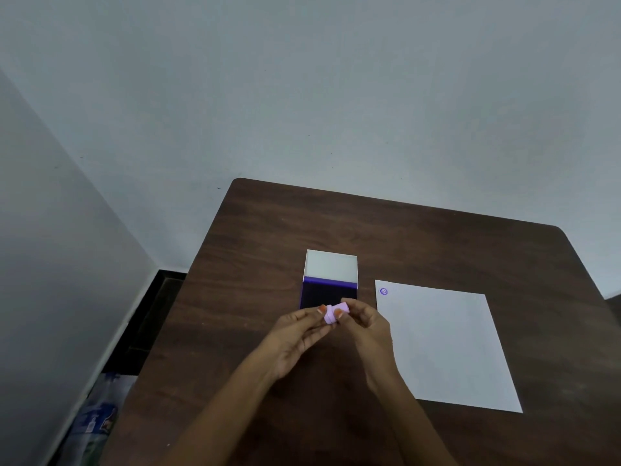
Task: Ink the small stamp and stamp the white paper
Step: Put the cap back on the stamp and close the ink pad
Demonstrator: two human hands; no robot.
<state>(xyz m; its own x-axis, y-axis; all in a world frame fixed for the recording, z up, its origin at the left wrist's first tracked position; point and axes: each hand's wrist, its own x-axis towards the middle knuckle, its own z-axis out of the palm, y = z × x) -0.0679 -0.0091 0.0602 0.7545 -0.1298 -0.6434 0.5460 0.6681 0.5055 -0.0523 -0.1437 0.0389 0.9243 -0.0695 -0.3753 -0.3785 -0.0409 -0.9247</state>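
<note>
Small lilac stamp (335,313) (cylindrical) between both hands' fingertips

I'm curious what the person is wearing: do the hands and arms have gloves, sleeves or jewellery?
No gloves or sleeves show: the left hand and right hand are bare, as are both forearms. The nails look painted orange. No rings, watch or bracelets are visible.

Dim, cool, even light; soft faint shadows under hands (336,334). Mild sheen along far edge of tabletop (437,243). Wide-angle bending at frame edges; overall slight softness.
</note>
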